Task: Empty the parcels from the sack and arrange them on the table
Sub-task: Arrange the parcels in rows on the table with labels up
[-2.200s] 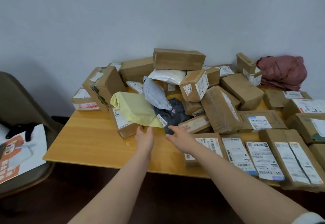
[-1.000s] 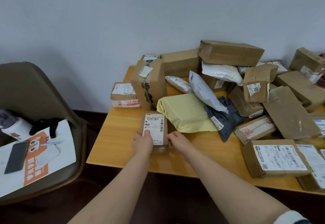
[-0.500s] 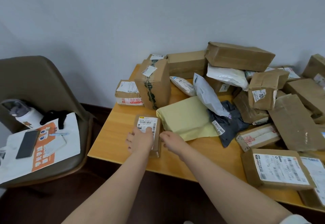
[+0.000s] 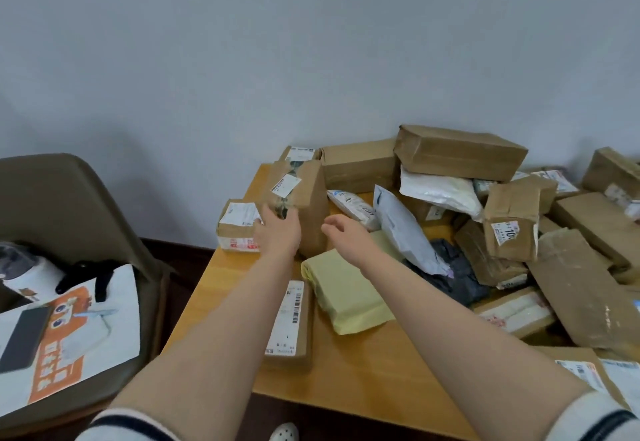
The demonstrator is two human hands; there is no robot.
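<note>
Upright taped cardboard box (image 4: 306,198): stands at far left of table (image 4: 221,288), behind yellow mailer (image 4: 346,298); stiff, likely light, tippy; hold both side faces; left hand (image 4: 277,232) fingers flat against it; right hand (image 4: 346,236) fingers loosely spread, just beside.

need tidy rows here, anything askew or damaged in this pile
Yes: the long box perches askew atop a white mailer, and the small box to its right looks crumpled and tilted.
</note>
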